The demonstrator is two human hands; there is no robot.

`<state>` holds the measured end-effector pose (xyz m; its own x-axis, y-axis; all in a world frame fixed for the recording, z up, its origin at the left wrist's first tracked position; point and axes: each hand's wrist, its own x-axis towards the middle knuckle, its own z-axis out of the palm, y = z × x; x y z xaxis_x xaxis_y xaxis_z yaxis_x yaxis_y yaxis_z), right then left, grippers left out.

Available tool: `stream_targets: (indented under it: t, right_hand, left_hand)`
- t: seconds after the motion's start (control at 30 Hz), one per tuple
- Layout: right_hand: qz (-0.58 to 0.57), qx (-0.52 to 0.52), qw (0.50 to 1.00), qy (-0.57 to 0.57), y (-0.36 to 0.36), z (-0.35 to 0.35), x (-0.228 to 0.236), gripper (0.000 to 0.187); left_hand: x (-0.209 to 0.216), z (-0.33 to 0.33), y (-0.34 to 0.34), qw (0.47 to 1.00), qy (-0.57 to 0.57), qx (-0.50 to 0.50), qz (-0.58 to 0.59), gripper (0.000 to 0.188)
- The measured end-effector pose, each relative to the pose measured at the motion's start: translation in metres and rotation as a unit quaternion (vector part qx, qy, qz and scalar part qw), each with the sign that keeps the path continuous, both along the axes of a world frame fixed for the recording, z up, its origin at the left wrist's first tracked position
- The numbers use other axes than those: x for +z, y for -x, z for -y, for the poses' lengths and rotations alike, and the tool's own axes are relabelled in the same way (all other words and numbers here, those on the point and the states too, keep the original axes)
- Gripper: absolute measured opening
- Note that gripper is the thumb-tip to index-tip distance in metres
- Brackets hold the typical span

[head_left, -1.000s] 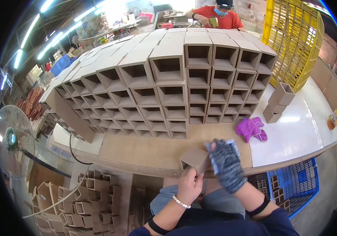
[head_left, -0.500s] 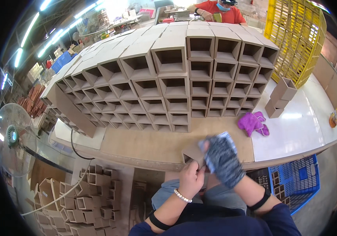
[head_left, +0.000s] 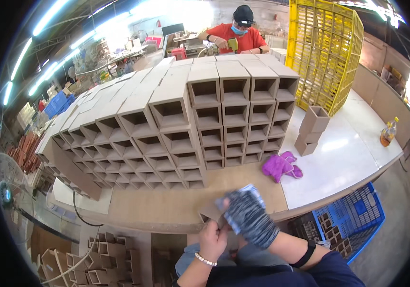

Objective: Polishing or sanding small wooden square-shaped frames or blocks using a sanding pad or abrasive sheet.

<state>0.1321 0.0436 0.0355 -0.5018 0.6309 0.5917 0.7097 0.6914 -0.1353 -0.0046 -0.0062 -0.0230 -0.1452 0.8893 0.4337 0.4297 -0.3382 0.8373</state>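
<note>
At the front edge of the table, a small brown open-ended box [head_left: 210, 213] is gripped in the bare fingers of my left hand [head_left: 212, 240]. My right hand [head_left: 250, 219] wears a grey-black knitted glove and is closed on a folded pale blue-white sheet [head_left: 254, 191], whose edges stick out around it. The sheet lies against the box or just beside it; the glove hides the contact. Beyond my hands rises a wide stack of similar square brown boxes [head_left: 169, 113], open ends facing me. A purple cloth [head_left: 277, 167] is crumpled to the right of the stack.
Two boxes [head_left: 310, 129] stand stacked on the white tabletop [head_left: 329, 167], near a yellow crate [head_left: 327, 52] and a bottle [head_left: 389, 132]. Below are a blue crate [head_left: 372, 210] and piled boxes [head_left: 104, 258]. A fan [head_left: 6, 184] stands left. Across the table, a person [head_left: 238, 36] holds a green tool.
My view has lifted and swung right, so the stack and table appear lower and further left. Both hands keep their hold on the box and sheet. The person opposite shows more fully.
</note>
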Motion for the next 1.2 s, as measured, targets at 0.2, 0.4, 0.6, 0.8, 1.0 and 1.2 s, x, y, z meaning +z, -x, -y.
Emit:
stream_targets:
  t: [0.2, 0.4, 0.6, 0.8, 1.0, 1.2]
  right_hand:
    - [0.121, -0.116, 0.98, 0.108, -0.023, -0.05, -0.015, 0.025]
    - [0.042, 0.078, 0.996, 0.006, 0.01, 0.005, 0.002, 0.028]
    - [-0.021, -0.022, 0.998, 0.063, -0.01, -0.022, -0.003, 0.028]
    - [0.039, -0.073, 0.987, 0.135, -0.011, -0.031, 0.0, 0.035]
    - [0.031, 0.107, 0.994, 0.002, 0.01, 0.012, 0.008, 0.031]
    - [0.001, -0.043, 0.999, 0.003, -0.009, -0.034, -0.012, 0.022]
  left_hand:
    - [0.026, -0.003, 0.002, 0.998, 0.053, -0.016, -0.032, 0.018]
    - [0.006, -0.012, 0.001, 1.0, 0.006, -0.005, 0.018, 0.018]
    - [0.015, -0.012, -0.003, 0.999, 0.03, -0.011, -0.003, 0.016]
    - [0.025, -0.005, -0.003, 0.998, 0.041, -0.015, -0.037, 0.013]
    - [0.011, -0.014, -0.001, 0.998, -0.061, -0.005, -0.022, 0.015]
    - [0.023, -0.007, -0.002, 0.998, 0.014, -0.021, -0.057, 0.013]
